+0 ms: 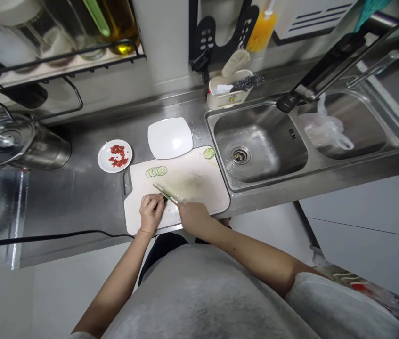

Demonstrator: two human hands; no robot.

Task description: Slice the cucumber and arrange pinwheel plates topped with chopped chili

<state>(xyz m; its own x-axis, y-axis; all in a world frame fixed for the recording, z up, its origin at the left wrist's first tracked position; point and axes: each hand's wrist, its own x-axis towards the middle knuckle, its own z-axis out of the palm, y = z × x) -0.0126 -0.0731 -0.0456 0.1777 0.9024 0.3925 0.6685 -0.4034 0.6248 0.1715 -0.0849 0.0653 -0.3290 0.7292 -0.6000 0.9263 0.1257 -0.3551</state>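
Note:
My right hand (pixel 192 217) grips a knife (pixel 166 194) by its handle, the blade slanting to the upper left across the white cutting board (pixel 139 186). Against the blade's left side, the fingers of my left hand (pixel 150 212) are curled over a dark green cucumber piece (pixel 166 199), mostly hidden by the hand and blade. A row of overlapping cucumber slices (pixel 156 172) lies near the board's upper left. More pale green cucumber pieces (pixel 208 153) sit at its upper right corner. Small wet bits are scattered mid-board.
Behind the board is a white square plate (pixel 170 138); left of it, a small plate (pixel 104 157) bears chopped red bits. A double sink (pixel 256 146) with a faucet (pixel 301 94) adjoins the right side. A steel pot (pixel 49 146) stands left, and a black cord (pixel 79 232) crosses the front edge.

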